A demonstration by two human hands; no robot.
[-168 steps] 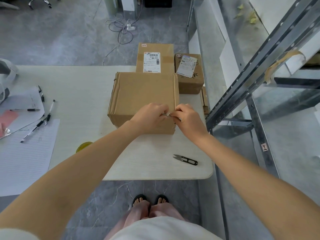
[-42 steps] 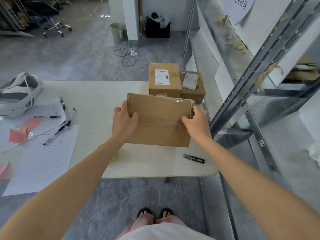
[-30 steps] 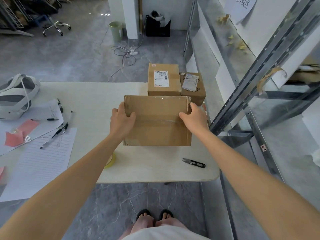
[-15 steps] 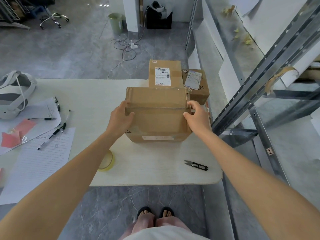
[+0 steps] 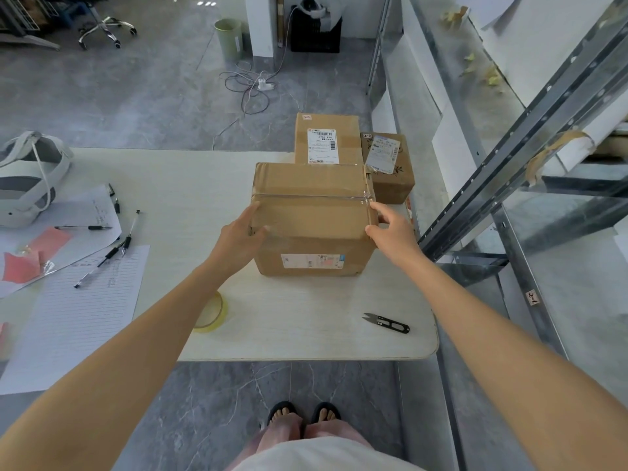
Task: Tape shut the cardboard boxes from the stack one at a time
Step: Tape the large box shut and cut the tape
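Note:
A brown cardboard box [image 5: 312, 219] stands on the white table [image 5: 306, 334], with a strip of clear tape running across its top seam and a label on its near face. My left hand [image 5: 238, 236] grips the box's left side, thumb on the near face. My right hand [image 5: 394, 229] rests against the right edge with fingers spread, index finger by the tape's end. A roll of clear tape [image 5: 210, 314] lies on the table, partly hidden under my left forearm. Black thread snips [image 5: 387, 323] lie near the front right corner.
Two more labelled cardboard boxes [image 5: 328, 137] [image 5: 390, 171] stand behind the taped one. Papers and pens [image 5: 98, 263] and a white headset [image 5: 27, 178] cover the table's left part. A metal shelf rack [image 5: 509, 158] stands close on the right.
The box was held up tilted between both hands, then turned and set down on the table with the taped seam up. My right hand has loosened its hold.

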